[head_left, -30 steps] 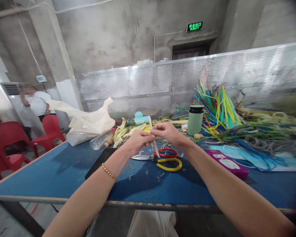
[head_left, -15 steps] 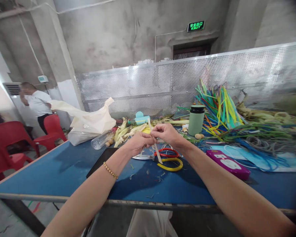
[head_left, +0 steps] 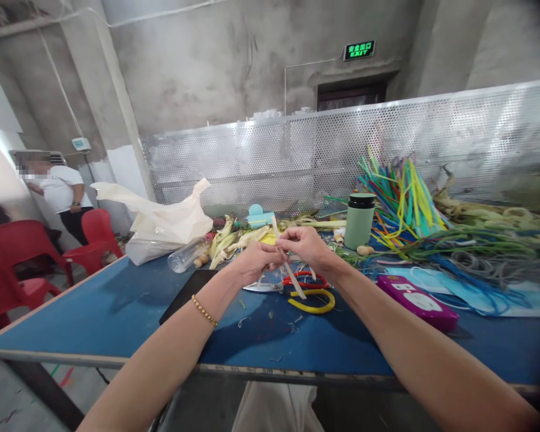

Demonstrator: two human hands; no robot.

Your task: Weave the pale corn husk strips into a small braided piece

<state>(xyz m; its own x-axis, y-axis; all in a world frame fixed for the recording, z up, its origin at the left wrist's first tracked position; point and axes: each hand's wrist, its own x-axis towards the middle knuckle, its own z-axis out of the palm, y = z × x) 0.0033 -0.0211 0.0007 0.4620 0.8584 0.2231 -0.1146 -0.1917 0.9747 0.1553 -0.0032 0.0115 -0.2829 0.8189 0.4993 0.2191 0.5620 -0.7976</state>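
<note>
My left hand, with a gold bead bracelet on its wrist, is closed in a pinch on a pale strip of corn husk. Against it, my right hand pinches the same strip with thumb and fingertips. One end of the strip rises above the fingers and the other slants down toward the table. The exact grip between the fingertips is hidden. Just below my hands lie scissors with one yellow and one red handle, their metal blades pointing left.
On the blue table are a dark tablet-like slab, a plastic bottle, a cream bag, corn husks, a green tumbler, a purple box and coloured strips. A person stands beyond red chairs.
The lower end of the husk strip has swung slightly right. Both hands keep their pinch in nearly the same place. The person in the background has turned and lowered an arm.
</note>
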